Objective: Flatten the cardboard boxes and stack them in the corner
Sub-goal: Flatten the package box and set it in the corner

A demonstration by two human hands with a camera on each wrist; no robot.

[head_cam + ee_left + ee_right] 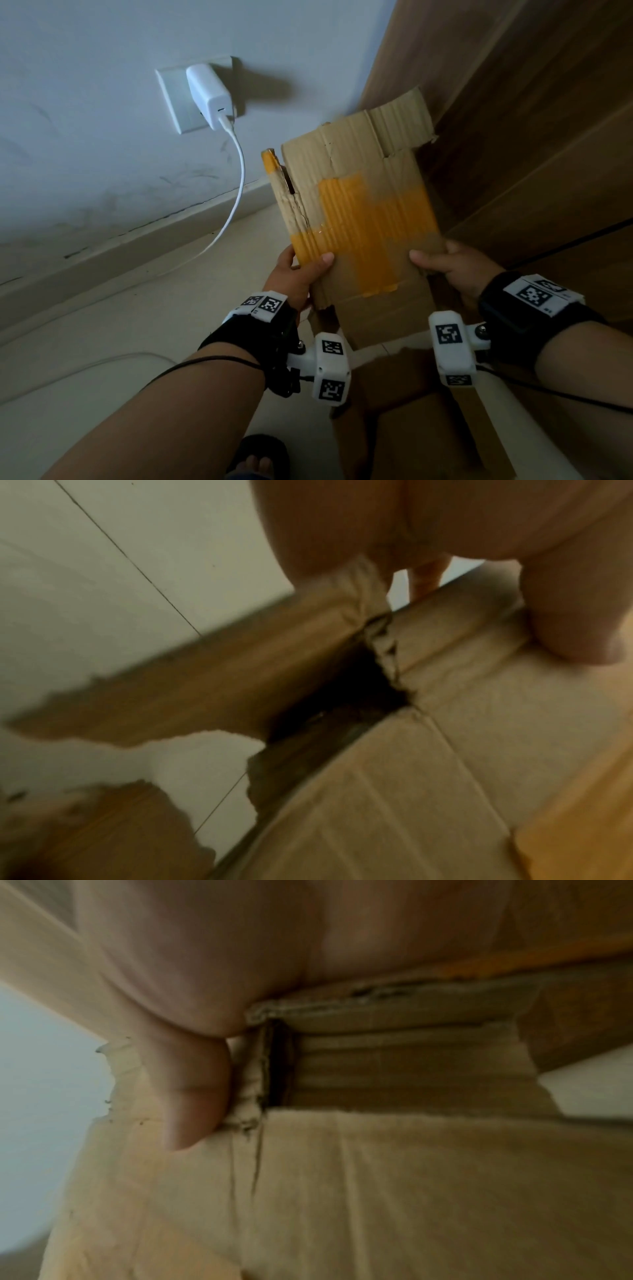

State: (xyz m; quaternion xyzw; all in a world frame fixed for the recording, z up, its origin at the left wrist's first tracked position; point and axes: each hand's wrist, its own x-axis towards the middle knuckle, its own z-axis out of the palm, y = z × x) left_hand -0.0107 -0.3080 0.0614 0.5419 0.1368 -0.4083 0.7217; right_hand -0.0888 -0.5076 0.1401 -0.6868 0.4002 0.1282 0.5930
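A flattened brown cardboard box (356, 192) with orange tape patches is held upright in the air in front of the wall corner. My left hand (301, 270) pinches its lower left edge, thumb on the front face. My right hand (445, 263) pinches the lower right edge in the same way. In the left wrist view the thumb presses on the cardboard (445, 723) beside a torn flap. The right wrist view shows my thumb lying on the cardboard (377, 1177) near a torn seam. More brown cardboard (421, 438) lies on the floor below my hands.
A white charger (209, 94) sits in a wall socket at the left, and its cable (236, 192) hangs down to the tiled floor (102, 342). A wooden panel (531, 120) rises at the right. My sandalled foot (258, 457) shows at the bottom.
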